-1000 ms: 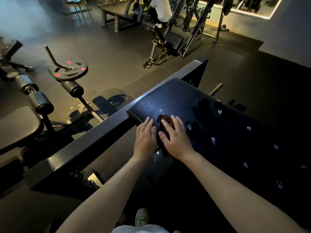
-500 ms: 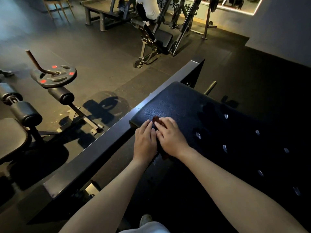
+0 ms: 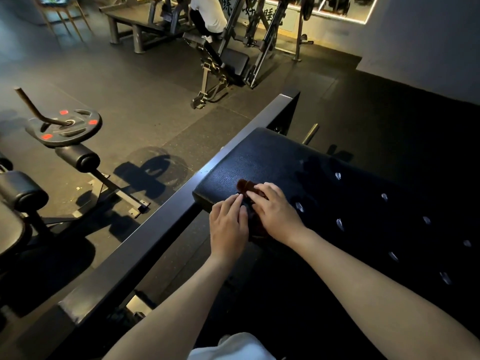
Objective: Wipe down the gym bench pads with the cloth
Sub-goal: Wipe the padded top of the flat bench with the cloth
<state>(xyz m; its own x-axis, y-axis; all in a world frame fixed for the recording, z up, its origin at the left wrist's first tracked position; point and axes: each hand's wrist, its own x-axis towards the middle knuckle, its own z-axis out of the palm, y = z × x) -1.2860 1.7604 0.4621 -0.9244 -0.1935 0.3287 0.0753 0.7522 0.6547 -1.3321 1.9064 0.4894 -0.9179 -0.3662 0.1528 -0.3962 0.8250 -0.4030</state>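
Your right hand [image 3: 275,214] lies on top of the dark reddish cloth [image 3: 245,185] with its fingers bent over the bunched fabric, gripping it against the bench pad [image 3: 272,157]. Your left hand [image 3: 228,224] sits just beside it, fingers straight and close together, their tips touching the cloth's near edge. The cloth is at the pad's near left corner, just inside the left edge, and most of it is hidden under your right hand. It looks bunched, so I'd flatten it under your palm before you stroke, so that more fabric meets the vinyl. Then wipe in overlapping passes from this corner toward the far edge and across to the right side, with the left hand free to steady you. Press evenly, and run the cloth over the rounded lip at the left edge, where sweat probably collects. By my reading the job is at an early stage, since most of the pad lies beyond the cloth. That surface is black, grained and slightly glossy, scattered with pale glinting spots [image 3: 298,207]; I cannot tell whether they are studs or droplets, so go over them carefully. A dark steel beam [image 3: 155,242] runs along the pad's left edge. Beyond it, on the rubber floor [image 3: 145,105], stand a weight plate [image 3: 65,127] with red marks, a roller pad [image 3: 78,157], and farther off an incline bench [image 3: 233,61] near a person in a white top [image 3: 210,14].
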